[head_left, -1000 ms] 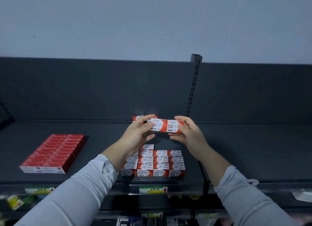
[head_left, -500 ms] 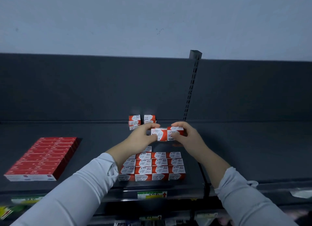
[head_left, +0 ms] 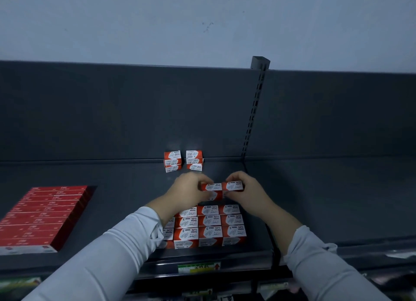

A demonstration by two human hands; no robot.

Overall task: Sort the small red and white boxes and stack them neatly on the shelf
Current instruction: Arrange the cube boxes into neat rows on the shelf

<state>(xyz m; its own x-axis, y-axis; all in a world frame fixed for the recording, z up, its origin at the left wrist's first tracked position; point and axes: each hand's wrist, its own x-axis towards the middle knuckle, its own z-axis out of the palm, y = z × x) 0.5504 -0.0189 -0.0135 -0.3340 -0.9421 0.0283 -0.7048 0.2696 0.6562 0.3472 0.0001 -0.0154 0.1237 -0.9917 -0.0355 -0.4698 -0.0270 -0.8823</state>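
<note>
Held boxes [head_left: 221, 186]: two side by side, seemingly another pair under them, squeezed end to end between left hand [head_left: 191, 193] and right hand [head_left: 248, 193]. They sit low over the shelf [head_left: 326, 199], just behind the front block [head_left: 209, 226]; contact unclear.

Advice: keep the squeeze even, lower level, butt flush to the block's back row.

Rear stacks [head_left: 183, 161] at the back wall; flat red packs [head_left: 42, 213] well left.

— What's behind it all?
— I see a pale blue-grey wall [head_left: 157, 19], scuffed, above a dark grey back panel [head_left: 112, 111].
— Furniture?
— A dark shelf [head_left: 326, 199]; a slotted upright [head_left: 254, 111] splits the panel. Dim light.
</note>
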